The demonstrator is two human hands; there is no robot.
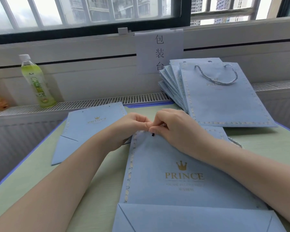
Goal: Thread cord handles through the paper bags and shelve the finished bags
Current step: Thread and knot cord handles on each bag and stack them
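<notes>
Pinching the black cord tip (153, 134) with the right hand (172, 126) at the flat blue bag (174, 164), gripping the bag's top edge with the left hand (132, 126).

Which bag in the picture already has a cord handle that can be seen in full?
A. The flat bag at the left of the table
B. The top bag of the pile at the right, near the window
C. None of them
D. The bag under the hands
B: a grey twisted cord handle loops across the top bag of the pile at the right.
</notes>
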